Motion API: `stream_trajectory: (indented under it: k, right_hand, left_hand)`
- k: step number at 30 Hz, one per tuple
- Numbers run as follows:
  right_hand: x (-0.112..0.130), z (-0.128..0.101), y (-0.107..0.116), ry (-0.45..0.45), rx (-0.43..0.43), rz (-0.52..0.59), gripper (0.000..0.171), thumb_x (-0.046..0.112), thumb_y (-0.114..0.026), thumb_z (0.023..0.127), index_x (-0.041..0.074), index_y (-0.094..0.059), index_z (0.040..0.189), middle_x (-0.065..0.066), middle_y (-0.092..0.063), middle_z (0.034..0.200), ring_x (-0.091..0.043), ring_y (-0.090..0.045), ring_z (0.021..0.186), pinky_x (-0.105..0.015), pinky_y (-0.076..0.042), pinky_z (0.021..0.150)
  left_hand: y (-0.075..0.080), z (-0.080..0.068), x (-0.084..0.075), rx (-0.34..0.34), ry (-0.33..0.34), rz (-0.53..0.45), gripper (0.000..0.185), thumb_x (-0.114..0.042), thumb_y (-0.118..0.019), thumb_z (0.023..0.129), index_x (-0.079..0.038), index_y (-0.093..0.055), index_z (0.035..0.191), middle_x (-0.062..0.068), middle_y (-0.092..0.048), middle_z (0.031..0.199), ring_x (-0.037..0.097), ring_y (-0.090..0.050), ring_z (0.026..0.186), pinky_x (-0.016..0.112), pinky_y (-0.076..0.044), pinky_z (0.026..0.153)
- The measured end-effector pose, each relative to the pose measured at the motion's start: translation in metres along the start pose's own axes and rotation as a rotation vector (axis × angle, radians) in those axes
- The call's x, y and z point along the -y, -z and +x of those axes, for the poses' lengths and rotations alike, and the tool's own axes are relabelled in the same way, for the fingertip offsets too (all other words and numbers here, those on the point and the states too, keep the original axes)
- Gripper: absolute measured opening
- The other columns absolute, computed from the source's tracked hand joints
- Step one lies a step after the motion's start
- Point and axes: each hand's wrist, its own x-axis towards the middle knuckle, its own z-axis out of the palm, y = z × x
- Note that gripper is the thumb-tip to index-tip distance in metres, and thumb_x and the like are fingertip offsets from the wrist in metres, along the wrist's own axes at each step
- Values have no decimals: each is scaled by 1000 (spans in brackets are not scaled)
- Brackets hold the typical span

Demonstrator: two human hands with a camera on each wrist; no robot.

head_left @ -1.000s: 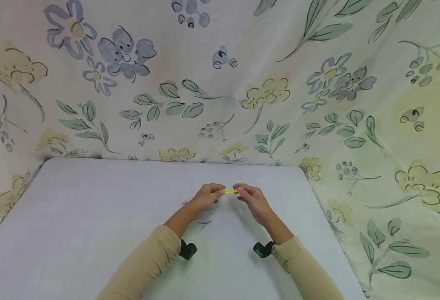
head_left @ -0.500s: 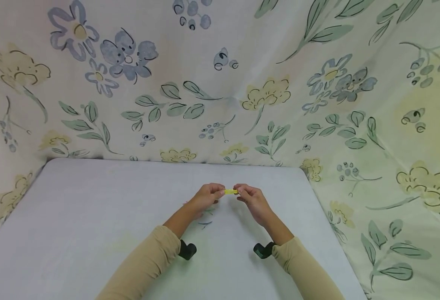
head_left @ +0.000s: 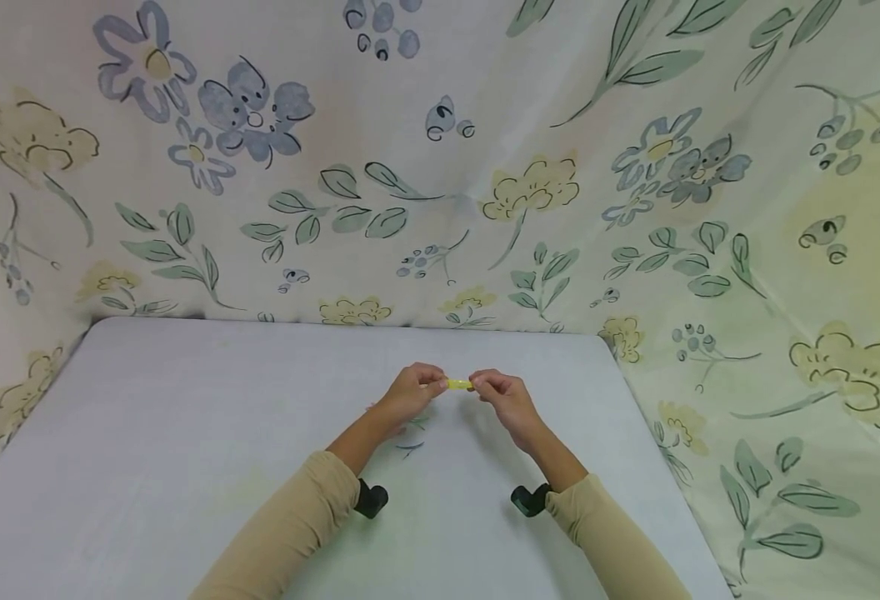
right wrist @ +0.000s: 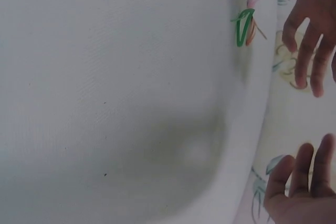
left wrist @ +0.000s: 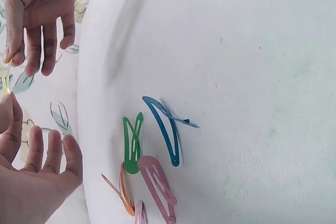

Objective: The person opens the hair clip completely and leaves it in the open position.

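Both hands meet above the middle of the white table (head_left: pixel 185 417). Between them is a small yellow hair clip (head_left: pixel 459 384), held level. My left hand (head_left: pixel 438 386) pinches its left end and my right hand (head_left: pixel 479 386) pinches its right end, each with thumb and forefinger. In the left wrist view the yellow clip (left wrist: pixel 6 80) shows as a thin strip between the left hand (left wrist: pixel 13 124) below and the right hand (left wrist: pixel 16 51) above. The other fingers hang loosely. In the right wrist view the clip itself is hidden.
Several loose hair clips lie on the table under my left hand: blue (left wrist: pixel 165 129), green (left wrist: pixel 132 142), pink (left wrist: pixel 157 184) and orange (left wrist: pixel 122 192). A floral cloth (head_left: pixel 485 167) stands behind the table and along both sides.
The two hands have drawn slightly closer together on the yellow clip, so less of it shows between the fingers. The arms have barely moved.
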Motion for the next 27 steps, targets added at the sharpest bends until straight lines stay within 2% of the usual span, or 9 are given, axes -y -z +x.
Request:
stream_trajectory:
  k: [2,5,7,10,18,21,27]
  right_hand:
    - [-1,0,-1,13,-19,-57,23,12,-59,101,-7,-70,105,-10,-66,113,-19,-55,103,-35,-47,90]
    - [-13,4,-4,92,-51,-152,18,14,-64,98,-1,-72,99,-9,-67,108,-18,-55,101,-32,-48,86]
    - [-17,5,-5,156,-56,-233,14,13,-65,97,1,-72,95,-9,-67,104,-19,-57,101,-29,-48,81]
    - [-22,6,-7,233,-55,-311,12,10,-65,96,3,-71,89,-8,-66,99,-21,-57,98,-31,-47,78]
    - [-35,6,-12,282,-45,-440,12,10,-65,96,9,-69,85,-2,-64,99,-22,-58,99,-40,-46,83]
    - [-39,5,-14,308,-38,-495,12,11,-65,96,9,-69,84,-3,-65,100,-24,-59,100,-44,-47,84]
    - [-44,5,-19,326,-31,-592,12,11,-66,95,6,-70,84,-6,-64,100,-28,-58,104,-49,-47,93]
  left_hand:
    - [-1,1,2,-27,-32,41,14,-20,-64,98,-8,-69,106,7,-55,134,28,-48,128,50,-37,108]
    - [-2,1,6,-71,-136,117,10,-14,-65,97,-5,-70,99,11,-54,131,31,-46,130,51,-33,111]
    - [-3,2,8,-99,-197,184,9,-11,-67,96,-4,-72,94,13,-54,129,33,-48,129,51,-33,111]
    - [-3,3,13,-129,-264,289,7,-11,-69,94,-5,-73,92,14,-55,128,33,-50,127,49,-37,109]
    - [0,4,26,-116,-385,497,5,-13,-71,93,-10,-74,90,13,-55,125,33,-52,119,52,-44,98]
    - [1,4,29,-117,-410,569,5,-14,-71,92,-11,-75,90,13,-55,124,33,-53,117,52,-44,96]
    - [0,2,34,-127,-404,669,4,-14,-73,91,-13,-76,90,13,-56,125,32,-52,118,52,-43,96]
